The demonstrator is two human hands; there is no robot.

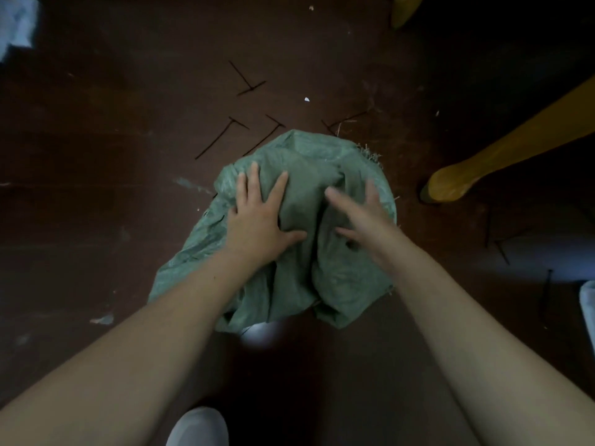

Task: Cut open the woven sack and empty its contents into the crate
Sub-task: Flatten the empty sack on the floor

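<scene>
One green woven sack [306, 278], crumpled; left hand [257, 220] pressed flat atop it, spread wide; right hand [363, 217] also over sack, blurred, splayed, gripping nothing.

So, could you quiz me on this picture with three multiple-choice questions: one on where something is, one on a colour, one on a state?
1. Relative to the sack, the yellow wooden leg stands: A to its left; B to its right; C on top.
2. The sack is: A green; B red; C white.
3. The left grip is: A fisted; B open, flat on the sack; C holding a knife.

Answers: 1 B, the leg stands on the floor past the sack's right side. 2 A, its weave looks grey-green. 3 B, the fingers lie spread over the sack.
</scene>
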